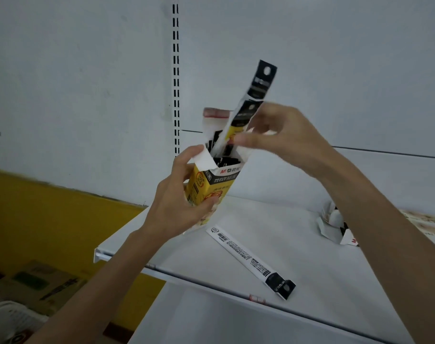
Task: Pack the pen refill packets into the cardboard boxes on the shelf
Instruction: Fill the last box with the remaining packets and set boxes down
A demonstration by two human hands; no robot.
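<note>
My left hand (179, 194) grips a yellow, black and white cardboard box (215, 181) held tilted above the white shelf (323, 264), its top flaps open. Several dark packets show inside the opening. My right hand (281, 137) pinches a long pen refill packet (251, 103) whose lower end sits in the box mouth; its black top with a hang hole sticks up. Another refill packet (251, 263) lies flat on the shelf, white side up, below my right arm.
A second opened box (335, 227) lies on the shelf at the right, partly behind my right forearm, with printed sheets beyond it. A slotted upright (176, 70) runs up the white back panel. A yellow wall and cartons on the floor are at lower left.
</note>
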